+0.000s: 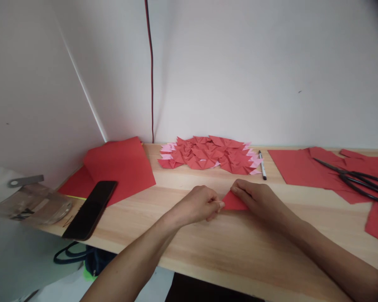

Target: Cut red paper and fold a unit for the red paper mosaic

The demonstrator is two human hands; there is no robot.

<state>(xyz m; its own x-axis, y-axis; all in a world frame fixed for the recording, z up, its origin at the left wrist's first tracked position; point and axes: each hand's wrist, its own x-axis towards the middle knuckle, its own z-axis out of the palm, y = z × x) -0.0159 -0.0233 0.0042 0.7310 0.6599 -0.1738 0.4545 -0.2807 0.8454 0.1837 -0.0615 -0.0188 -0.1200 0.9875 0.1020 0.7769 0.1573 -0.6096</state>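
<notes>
Between my hands is a small piece of folded red paper (234,202), just above or on the wooden table. My left hand (204,204) is closed, its fingertips pinching the paper's left corner. From the right, my right hand (253,195) grips the same paper, with the thumb on top and the fingers partly hidden. Behind them lies a wide cluster of folded red paper pieces (204,153), with pink pieces (255,161) showing at both ends. A white marker with dark ends (262,165) rests just right of that cluster.
Large red sheets (122,167) lie at the left, partly under a black phone (91,209). A clear plastic jug (44,205) stands at the left edge. On the right, black-handled scissors (355,176) rest on red paper (296,167). A cable (151,75) hangs down the wall.
</notes>
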